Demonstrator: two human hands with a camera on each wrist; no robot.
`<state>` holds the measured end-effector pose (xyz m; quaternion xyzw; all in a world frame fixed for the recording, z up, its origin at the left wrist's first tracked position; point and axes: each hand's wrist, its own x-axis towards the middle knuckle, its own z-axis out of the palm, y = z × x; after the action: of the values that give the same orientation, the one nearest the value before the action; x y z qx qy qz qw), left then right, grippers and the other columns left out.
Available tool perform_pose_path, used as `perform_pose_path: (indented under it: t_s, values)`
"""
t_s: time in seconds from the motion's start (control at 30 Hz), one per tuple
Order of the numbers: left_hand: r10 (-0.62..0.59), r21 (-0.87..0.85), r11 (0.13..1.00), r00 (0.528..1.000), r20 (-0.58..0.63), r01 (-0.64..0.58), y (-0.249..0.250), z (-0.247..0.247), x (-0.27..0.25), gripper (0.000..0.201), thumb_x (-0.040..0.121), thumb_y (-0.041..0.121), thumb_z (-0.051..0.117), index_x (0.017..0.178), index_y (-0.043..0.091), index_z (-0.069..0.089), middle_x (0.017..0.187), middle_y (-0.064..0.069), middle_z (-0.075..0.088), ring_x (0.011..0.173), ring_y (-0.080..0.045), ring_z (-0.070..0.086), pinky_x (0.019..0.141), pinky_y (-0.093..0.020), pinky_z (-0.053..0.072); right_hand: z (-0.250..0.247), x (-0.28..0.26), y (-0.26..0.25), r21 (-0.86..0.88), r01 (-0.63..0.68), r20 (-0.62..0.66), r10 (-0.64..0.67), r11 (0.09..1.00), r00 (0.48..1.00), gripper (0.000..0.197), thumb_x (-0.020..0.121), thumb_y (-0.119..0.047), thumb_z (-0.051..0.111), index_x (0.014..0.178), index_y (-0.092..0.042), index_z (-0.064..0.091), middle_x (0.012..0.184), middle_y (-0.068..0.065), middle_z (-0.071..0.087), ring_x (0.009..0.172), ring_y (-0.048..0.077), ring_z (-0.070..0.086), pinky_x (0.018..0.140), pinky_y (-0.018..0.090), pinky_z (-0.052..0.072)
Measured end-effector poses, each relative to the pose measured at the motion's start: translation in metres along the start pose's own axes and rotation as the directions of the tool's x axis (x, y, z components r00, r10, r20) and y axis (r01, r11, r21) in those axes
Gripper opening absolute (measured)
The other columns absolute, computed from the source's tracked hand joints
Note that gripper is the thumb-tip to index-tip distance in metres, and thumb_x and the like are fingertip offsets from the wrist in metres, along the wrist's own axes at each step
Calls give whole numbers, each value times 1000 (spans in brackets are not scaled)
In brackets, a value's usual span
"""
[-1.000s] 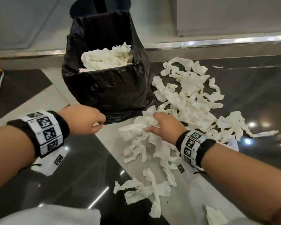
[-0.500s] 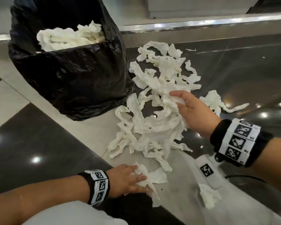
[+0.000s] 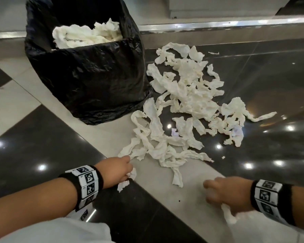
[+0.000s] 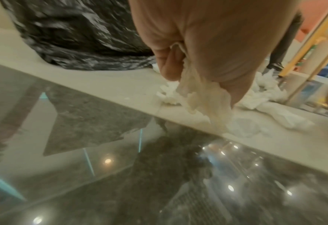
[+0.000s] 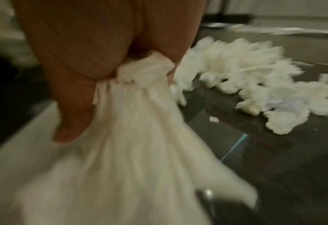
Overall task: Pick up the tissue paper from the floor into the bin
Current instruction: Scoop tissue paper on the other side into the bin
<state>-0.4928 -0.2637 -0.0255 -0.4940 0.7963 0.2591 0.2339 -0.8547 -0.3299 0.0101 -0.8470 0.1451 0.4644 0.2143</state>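
Two handfuls of tissue are being gathered, well short of the bin (image 3: 88, 71).
A scrap is clenched in the left hand (image 3: 115, 170), another in the right hand (image 3: 225, 195); most tissue paper (image 3: 182, 109) lies just beside the bin, so a lift over its rim is judged next.

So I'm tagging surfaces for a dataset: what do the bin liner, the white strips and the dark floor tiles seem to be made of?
The bin liner looks like thin black plastic film: glossy, wrinkled and slack. The white strips look like matt tissue paper, crumpled with torn edges; both the left hand and right hand grip some. The dark floor tiles appear to be polished stone or glazed tile, mirroring the ceiling lights; which one is unclear.
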Motion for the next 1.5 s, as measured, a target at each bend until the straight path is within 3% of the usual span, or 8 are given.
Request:
perform_pose_path:
  t_s: [0.13,0.27,0.37,0.63,0.87,1.23,1.37,1.5]
  values:
    - [-77,-54,996,996,-53,75,-8,-4,-7,21,92,17,45,111,11,51,129,-7,42,75,-20,46,66,-30,35,22,12,7,-321,-67,77,96,945,992,32,74,-42,67,101,-35,52,113,5,49,76,22,61,52,26,51]
    - [-145,-124,983,984,-100,133,-10,-3,0,65,85,0,45,142,27,27,159,-2,1,93,-28,59,68,-27,38,-3,28,5,-240,-8,-40,-2,971,999,42,93,-36,24,120,-13,46,108,6,51,102,34,55,79,35,46]
    - [-139,-106,985,990,-34,135,-15,4,3,93,81,-9,45,147,40,1,158,3,-18,97,-28,60,71,-31,47,-41,29,5,141,-140,-247,172,980,954,14,92,-19,39,104,-19,47,108,6,52,100,28,54,82,35,44]
    - [-176,-47,983,982,62,179,-11,15,-8,42,92,10,41,134,14,34,124,-13,44,96,-30,59,85,-35,48,-84,64,-14,199,-45,-484,138,979,864,51,83,-32,58,130,-24,40,115,4,50,104,24,52,87,39,47]
    - [-260,-124,957,965,28,261,-21,7,-14,24,94,22,46,111,8,54,117,-10,49,93,-27,58,73,-28,39,-84,101,-28,30,-151,-327,152,988,933,35,90,-21,56,122,-10,48,122,13,49,106,30,53,85,38,44]
    - [-358,-317,894,931,-78,317,-38,-4,-18,3,91,15,45,93,12,45,84,-3,49,77,-19,47,66,-26,34,-182,56,-15,719,280,-636,440,636,634,22,85,-22,62,104,-32,63,102,-5,66,72,10,67,71,21,53]
    - [-390,-420,849,917,-83,322,-40,-3,-22,31,87,31,58,108,14,44,89,-2,53,83,-22,57,70,-28,46,-192,57,-9,655,74,-585,442,752,680,45,69,-53,75,90,-15,64,93,-3,64,89,15,59,79,29,45]
    - [-404,-277,880,915,-5,387,-50,-2,-25,31,83,29,62,108,14,52,104,-5,55,91,-23,56,77,-32,46,-204,58,-8,550,-21,-588,405,835,700,42,72,-24,77,111,-16,62,110,-2,57,96,17,57,81,26,45]
